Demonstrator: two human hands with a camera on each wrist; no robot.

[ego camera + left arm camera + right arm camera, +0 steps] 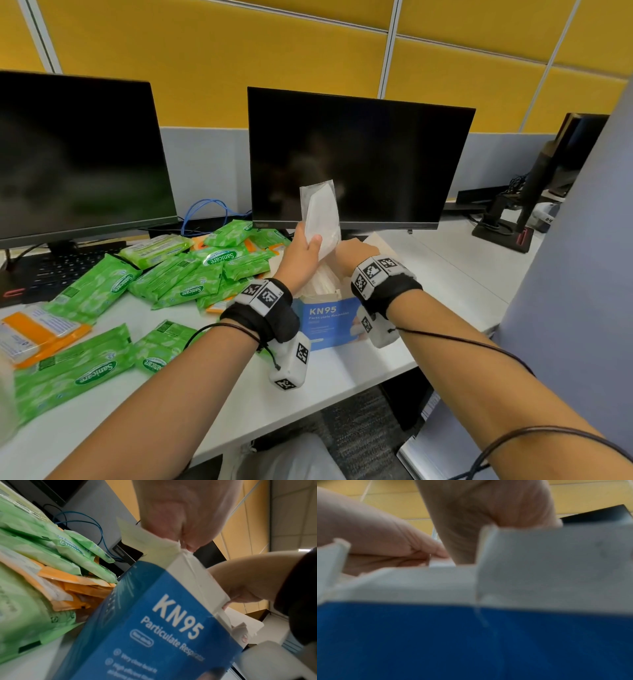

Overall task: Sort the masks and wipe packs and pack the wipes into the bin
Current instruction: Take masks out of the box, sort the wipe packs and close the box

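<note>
My left hand [303,251] grips a white wrapped mask [322,212] and holds it upright above the open blue KN95 box [329,318]. More white masks [322,281] stand packed inside the box. My right hand [356,250] sits at the box's far rim. In the left wrist view its thumb [228,604] touches the white side wall of the box [154,628], and its fingers are hidden. The right wrist view is blurred: box [471,642] below, my left hand [376,536] pinching something white. Several green wipe packs [178,277] lie heaped to the left.
Orange packs [37,329] lie among the green ones at the desk's left. Two dark monitors [359,161] [78,154] stand behind, with a keyboard [58,270] and a blue cable [205,212]. A grey partition [582,274] closes the right side. Bare white desk [445,274] lies right of the box.
</note>
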